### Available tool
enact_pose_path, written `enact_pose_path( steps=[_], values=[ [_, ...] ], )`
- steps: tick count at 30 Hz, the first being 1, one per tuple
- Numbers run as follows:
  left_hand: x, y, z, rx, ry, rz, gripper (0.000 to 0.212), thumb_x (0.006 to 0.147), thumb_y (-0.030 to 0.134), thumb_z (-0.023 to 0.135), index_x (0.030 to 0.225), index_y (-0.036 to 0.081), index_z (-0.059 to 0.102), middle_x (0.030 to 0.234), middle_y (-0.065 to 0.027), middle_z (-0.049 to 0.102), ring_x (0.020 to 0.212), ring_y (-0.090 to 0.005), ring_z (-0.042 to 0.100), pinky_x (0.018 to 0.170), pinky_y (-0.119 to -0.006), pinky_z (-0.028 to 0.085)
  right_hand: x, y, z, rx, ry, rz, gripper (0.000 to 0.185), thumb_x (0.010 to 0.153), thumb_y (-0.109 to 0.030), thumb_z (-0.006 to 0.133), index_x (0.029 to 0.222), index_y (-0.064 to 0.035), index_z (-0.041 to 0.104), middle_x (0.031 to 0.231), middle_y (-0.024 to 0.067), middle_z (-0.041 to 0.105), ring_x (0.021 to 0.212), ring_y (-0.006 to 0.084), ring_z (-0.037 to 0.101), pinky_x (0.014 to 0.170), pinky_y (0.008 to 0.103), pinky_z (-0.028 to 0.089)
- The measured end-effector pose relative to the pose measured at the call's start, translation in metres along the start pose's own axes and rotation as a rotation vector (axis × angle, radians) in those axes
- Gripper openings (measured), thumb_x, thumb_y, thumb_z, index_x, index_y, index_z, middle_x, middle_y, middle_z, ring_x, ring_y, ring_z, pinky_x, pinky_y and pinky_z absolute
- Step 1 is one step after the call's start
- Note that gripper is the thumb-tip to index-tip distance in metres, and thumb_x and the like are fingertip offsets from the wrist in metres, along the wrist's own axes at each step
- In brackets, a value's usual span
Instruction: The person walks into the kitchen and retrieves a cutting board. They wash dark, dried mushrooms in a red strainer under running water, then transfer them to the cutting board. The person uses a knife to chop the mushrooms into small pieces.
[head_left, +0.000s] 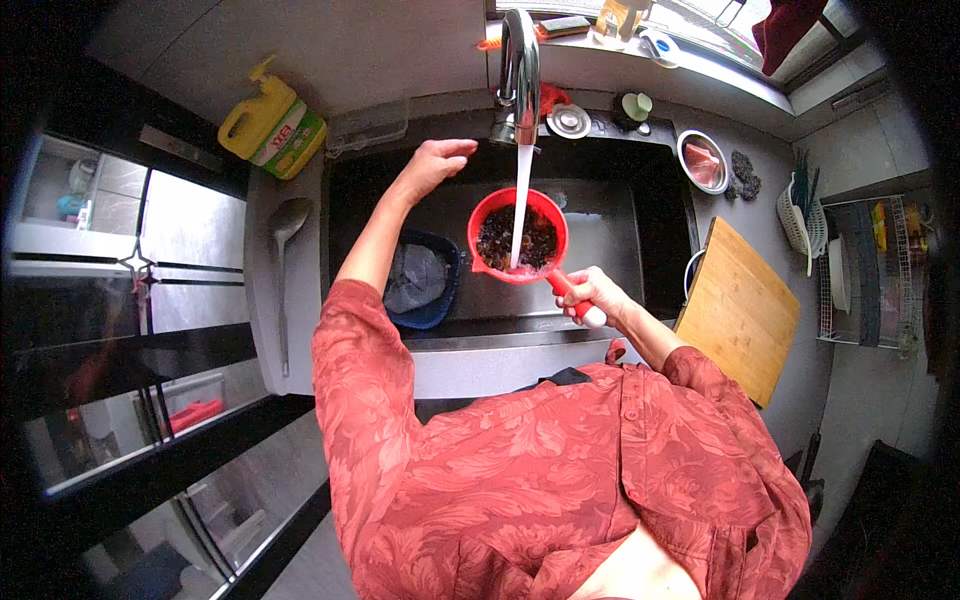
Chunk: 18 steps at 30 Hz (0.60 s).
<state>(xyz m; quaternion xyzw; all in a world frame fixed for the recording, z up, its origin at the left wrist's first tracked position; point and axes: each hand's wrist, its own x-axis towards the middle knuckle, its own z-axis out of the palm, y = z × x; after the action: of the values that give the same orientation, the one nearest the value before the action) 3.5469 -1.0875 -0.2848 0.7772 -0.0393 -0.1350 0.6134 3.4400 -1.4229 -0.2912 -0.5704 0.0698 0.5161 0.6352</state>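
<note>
My right hand (596, 294) grips the red handle of a plastic water scoop (478, 217) over the sink. Dark, wet pieces (499, 232) of something I cannot identify lie inside the scoop. A white stream of water (523, 184) falls into it from the chrome faucet (529, 82). Just left of the faucet's base, my left hand (439, 161) hovers with its fingers stretched out, holding nothing. Beneath my left forearm, a dark blue plastic basin (451, 277) with a translucent plastic bag (416, 277) in it stands in the sink (600, 247).
A yellow detergent jug (274, 127) and a metal ladle (283, 247) are on the left counter. To the right are a bowl (681, 154) of raw meat, steel wool (742, 176) and a wooden cutting board (739, 315). A drain strainer (568, 121) sits behind the sink.
</note>
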Motion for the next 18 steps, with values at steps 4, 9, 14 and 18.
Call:
enact_pose_path(
  steps=[4,9,14,18],
  values=[
    [-0.035,-0.032,-0.009,0.026,0.175,-0.172,0.034,0.081,0.016,0.056,0.113,0.006,0.059,0.102,-0.0037,0.063,0.09,-0.0121,0.058,0.072,-0.027,0.047,-0.001,0.007,-0.007,0.024,-0.049,0.005,0.017,0.066,-0.003,0.062,0.081,0.0018,0.056,0.069,0.006,0.057,0.051,0.0101,0.055,0.042,0.0241,0.046],
    [-0.07,-0.062,0.012,-0.066,0.236,-0.313,0.032,0.08,0.019,0.058,0.109,0.004,0.06,0.095,-0.0062,0.065,0.08,-0.0137,0.061,0.066,-0.026,0.049,-0.008,0.006,-0.005,-0.011,-0.05,0.034,0.018,0.065,-0.002,0.061,0.081,0.0021,0.055,0.068,0.0063,0.057,0.051,0.0104,0.054,0.041,0.0243,0.046],
    [-0.089,-0.083,0.043,-0.091,0.222,-0.391,0.035,0.079,0.026,0.061,0.107,0.005,0.06,0.093,-0.0061,0.065,0.077,-0.0132,0.061,0.062,-0.026,0.048,-0.009,0.009,-0.007,-0.02,-0.04,0.04,0.02,0.064,-0.002,0.061,0.082,0.0033,0.055,0.069,0.0072,0.057,0.05,0.0107,0.054,0.04,0.0245,0.046],
    [-0.097,-0.058,0.075,0.012,0.105,-0.559,0.048,0.076,0.041,0.063,0.109,0.007,0.059,0.091,-0.0049,0.064,0.075,-0.0142,0.059,0.057,-0.029,0.048,-0.014,0.009,-0.007,0.0,-0.076,0.041,0.02,0.063,0.0,0.06,0.082,0.0042,0.055,0.07,0.0085,0.058,0.05,0.0114,0.055,0.04,0.0245,0.046]
  ],
)
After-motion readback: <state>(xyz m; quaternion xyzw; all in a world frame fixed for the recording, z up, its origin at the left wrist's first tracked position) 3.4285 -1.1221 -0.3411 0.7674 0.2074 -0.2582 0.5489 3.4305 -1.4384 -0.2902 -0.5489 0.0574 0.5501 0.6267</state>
